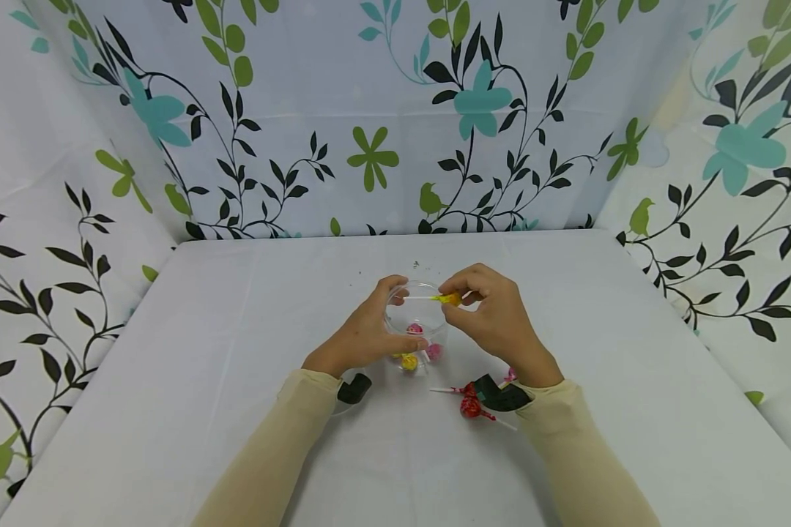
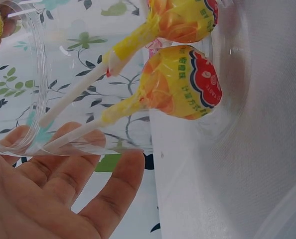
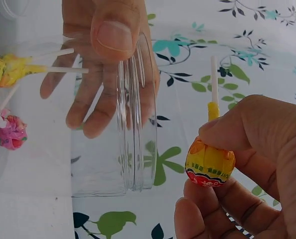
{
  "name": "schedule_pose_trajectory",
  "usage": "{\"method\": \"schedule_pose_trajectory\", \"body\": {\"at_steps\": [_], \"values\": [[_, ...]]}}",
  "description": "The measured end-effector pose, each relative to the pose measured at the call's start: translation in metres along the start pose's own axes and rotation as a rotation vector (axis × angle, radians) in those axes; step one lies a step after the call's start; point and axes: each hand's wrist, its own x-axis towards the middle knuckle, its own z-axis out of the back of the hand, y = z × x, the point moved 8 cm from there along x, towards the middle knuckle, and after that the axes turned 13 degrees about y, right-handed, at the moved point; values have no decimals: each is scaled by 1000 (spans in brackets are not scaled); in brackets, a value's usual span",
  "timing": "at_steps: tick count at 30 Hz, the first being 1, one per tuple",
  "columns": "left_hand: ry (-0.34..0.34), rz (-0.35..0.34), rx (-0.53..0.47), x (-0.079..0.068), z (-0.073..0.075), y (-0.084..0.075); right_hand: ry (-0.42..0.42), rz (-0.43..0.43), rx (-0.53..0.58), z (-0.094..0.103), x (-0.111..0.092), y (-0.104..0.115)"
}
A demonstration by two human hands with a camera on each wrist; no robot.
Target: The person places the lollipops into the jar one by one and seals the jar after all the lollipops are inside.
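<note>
My left hand [image 1: 365,326] grips a clear plastic jar [image 3: 100,174] near its open mouth, thumb on the near side and fingers around the far side. Inside the jar lie yellow lollipops [image 2: 183,82] and pink lollipops [image 3: 12,132], their sticks leaning toward the mouth. Just right of the rim, my right hand [image 1: 497,315] pinches a yellow-wrapped lollipop [image 3: 210,164] between thumb and fingers. Its white stick points left over the jar's mouth in the head view.
Red-wrapped lollipops [image 1: 470,407] lie on the white table by my right wrist, with a pink one [image 1: 510,375] partly hidden there. A clear round piece [image 1: 344,407] shows under my left wrist. Leaf-patterned cloth [image 1: 369,110] hangs behind and at both sides.
</note>
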Motion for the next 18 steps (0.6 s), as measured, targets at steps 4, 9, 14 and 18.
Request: {"method": "schedule_pose_trajectory", "body": {"at_steps": [4,9,14,18], "values": [[-2,-4,2,1,0,1,-5,19,-1,-2,0,1],[-4,-8,3,1,0,0,-28,14,-22,2,-2,1],[-6,-2,6,0,0,-1,-29,-7,-40,5,-2,-2],[-9,6,11,0,0,-1,-29,-18,-49,7,-3,-3]]}}
